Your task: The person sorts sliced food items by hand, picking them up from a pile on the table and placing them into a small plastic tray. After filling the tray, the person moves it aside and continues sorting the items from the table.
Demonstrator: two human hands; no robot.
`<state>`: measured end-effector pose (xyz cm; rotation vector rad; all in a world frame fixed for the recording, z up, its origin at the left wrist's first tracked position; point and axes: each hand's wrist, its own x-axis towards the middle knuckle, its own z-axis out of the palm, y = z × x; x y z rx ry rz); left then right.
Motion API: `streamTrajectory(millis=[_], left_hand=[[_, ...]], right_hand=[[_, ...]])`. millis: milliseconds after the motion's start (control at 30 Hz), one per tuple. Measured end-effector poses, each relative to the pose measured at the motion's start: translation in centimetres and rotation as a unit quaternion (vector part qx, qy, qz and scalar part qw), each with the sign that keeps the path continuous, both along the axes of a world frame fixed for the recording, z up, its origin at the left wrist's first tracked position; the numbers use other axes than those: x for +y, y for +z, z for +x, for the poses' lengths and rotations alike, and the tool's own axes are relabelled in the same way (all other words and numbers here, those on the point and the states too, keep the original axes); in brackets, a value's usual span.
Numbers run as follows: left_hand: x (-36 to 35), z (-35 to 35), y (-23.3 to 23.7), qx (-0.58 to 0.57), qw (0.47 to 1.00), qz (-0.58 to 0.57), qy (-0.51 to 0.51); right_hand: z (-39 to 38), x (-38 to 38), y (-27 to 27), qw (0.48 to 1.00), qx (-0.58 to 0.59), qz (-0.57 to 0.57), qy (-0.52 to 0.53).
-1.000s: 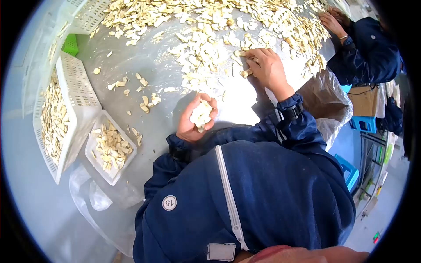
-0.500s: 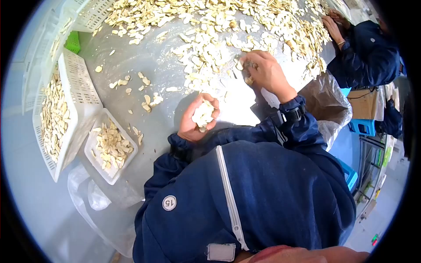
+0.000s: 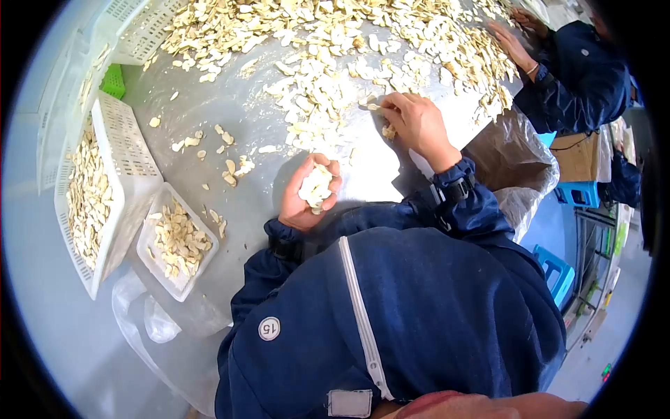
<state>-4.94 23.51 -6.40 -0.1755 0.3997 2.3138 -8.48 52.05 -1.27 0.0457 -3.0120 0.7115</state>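
My left hand point(image 3: 296, 202) is cupped, palm up, around a handful of pale dried slices point(image 3: 316, 187). To its right, my right hand point(image 3: 424, 129) reaches over the metal table point(image 3: 244, 129) with thumb and fingers pinched together. A pale slice point(image 3: 373, 107) shows at its fingertips, and another slice point(image 3: 389, 131) sits under the palm side. Beyond both hands spreads a large heap of the same slices point(image 3: 317, 91). A small scatter of slices point(image 3: 230, 171) lies left of my left hand.
At left stand a white perforated basket point(image 3: 132, 146) of slices and a small white tray point(image 3: 144, 248) with browner pieces. A clear plastic bag point(image 3: 513, 160) hangs at the table's right edge. Another person's hand point(image 3: 513, 47) works at the heap; blue stools point(image 3: 555, 272) are on the floor.
My right hand has shifted slightly down and right, its fingers turned from a blurred curl to a pinch at a slice. My left hand keeps its handful. The other person's hand has moved left.
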Motion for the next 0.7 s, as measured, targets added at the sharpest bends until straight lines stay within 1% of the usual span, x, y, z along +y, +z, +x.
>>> streamTrajectory(millis=[33, 133, 267, 300, 367, 433, 467, 533, 600, 633, 700], left_hand=[[0.0, 0.0, 0.1, -0.001, 1.0, 0.001, -0.002], [0.1, -0.1, 0.1, -0.003, 1.0, 0.003, -0.004], [0.3, 0.0, 0.0, 0.002, 1.0, 0.012, -0.002], [0.2, 0.0, 0.1, 0.003, 1.0, 0.012, -0.002], [0.0, -0.1, -0.2, 0.009, 1.0, 0.017, -0.009], [-0.1, -0.1, -0.2, 0.01, 1.0, 0.02, -0.007], [0.0, -0.1, -0.2, 0.006, 1.0, 0.02, -0.004], [0.0, 0.0, 0.0, 0.004, 1.0, 0.01, -0.001], [0.2, 0.1, 0.2, 0.005, 1.0, -0.009, 0.003], [0.2, 0.1, 0.3, 0.005, 1.0, -0.007, 0.001], [0.1, 0.0, 0.3, 0.006, 1.0, -0.005, -0.006]], right_hand=[[0.9, -0.1, 0.4, 0.999, -0.018, -0.038, -0.018], [3.2, -0.1, 0.2, 0.993, 0.089, -0.048, 0.064], [4.1, -1.1, 1.0, 0.98, 0.157, 0.009, 0.12], [4.1, -1.1, 0.8, 0.979, 0.145, 0.007, 0.14], [3.9, 0.4, -0.4, 0.982, 0.151, 0.017, 0.111], [2.5, 3.9, -1.2, 0.981, 0.169, 0.032, 0.085], [2.3, 6.0, -2.1, 0.979, 0.186, 0.076, 0.041], [2.5, 7.6, -1.1, 0.982, 0.162, 0.078, -0.057], [2.2, 7.9, -0.4, 0.98, 0.145, 0.019, -0.135], [1.6, 8.2, -0.6, 0.979, 0.164, 0.04, -0.117], [-0.3, 6.7, -1.3, 0.973, 0.205, 0.045, -0.092]])
